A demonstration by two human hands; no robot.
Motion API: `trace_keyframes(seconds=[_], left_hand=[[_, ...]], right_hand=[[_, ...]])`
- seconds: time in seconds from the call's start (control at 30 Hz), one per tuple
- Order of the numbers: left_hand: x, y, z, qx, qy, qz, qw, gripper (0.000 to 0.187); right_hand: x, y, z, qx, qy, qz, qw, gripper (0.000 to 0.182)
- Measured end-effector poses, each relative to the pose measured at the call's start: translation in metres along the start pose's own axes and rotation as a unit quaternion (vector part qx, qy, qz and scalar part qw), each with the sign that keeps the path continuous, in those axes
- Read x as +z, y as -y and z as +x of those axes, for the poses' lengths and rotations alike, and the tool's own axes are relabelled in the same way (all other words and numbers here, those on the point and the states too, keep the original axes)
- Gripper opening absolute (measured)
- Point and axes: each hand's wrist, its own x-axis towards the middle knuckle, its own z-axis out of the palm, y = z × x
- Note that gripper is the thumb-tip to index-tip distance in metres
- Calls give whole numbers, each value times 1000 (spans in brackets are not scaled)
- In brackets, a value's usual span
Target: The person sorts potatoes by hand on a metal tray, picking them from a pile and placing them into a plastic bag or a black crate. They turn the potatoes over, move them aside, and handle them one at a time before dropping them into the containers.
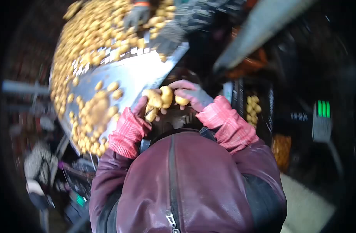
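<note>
Several yellow potatoes point(154, 100) are held in my left hand point(141, 105), just past the front edge of the metal table. Its fingers curl under them. My right hand point(193, 94), in a pale glove with pinkish fingers, is closed around one potato point(182, 100) a little to the right. Another potato point(166, 96) sits between the two hands, against the left hand's group. Both wrists are covered by pink ribbed cuffs. Below the hands the view is dark and blurred.
Many potatoes point(93, 27) cover the metal table point(137, 70). A co-worker's gloved hands point(137, 16) are among them at the top. A pale beam slants at upper right. Right of me stands a dark crate point(266, 108) with potatoes, near a display with green digits point(323, 109).
</note>
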Motion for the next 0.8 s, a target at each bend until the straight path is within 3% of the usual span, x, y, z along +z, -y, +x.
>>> trace_keyframes(seconds=[0.1, 0.2, 0.3, 0.37, 0.43, 0.5, 0.6, 0.63, 0.8], left_hand=[[41, 30, 30, -112, 8, -4, 994, 69], [54, 65, 66, -205, 64, -64, 975, 65], [69, 82, 93, -259, 88, -97, 957, 66], [75, 90, 114, -296, 123, -135, 938, 63], [101, 97, 130, -264, 125, -144, 945, 65], [92, 115, 160, -292, 242, -182, 907, 66], [117, 118, 169, -289, 245, -200, 904, 68], [120, 121, 171, -292, 245, -195, 904, 68], [132, 127, 175, -309, 201, -175, 913, 69]], right_hand=[[-44, -36, -47, 36, -25, -7, 999, 40], [-83, -90, -78, -55, -59, -80, 994, 37], [-100, -78, -126, 14, -73, 59, 995, 38], [-100, -51, -156, -2, -134, 69, 989, 42], [-105, -42, -180, -2, -242, 26, 970, 43], [-123, -52, -204, -44, -295, 8, 954, 42], [-153, -64, -227, -40, -408, 58, 910, 40], [-173, -76, -229, -80, -438, 123, 887, 36], [-209, -100, -221, -165, -532, -62, 828, 47]])
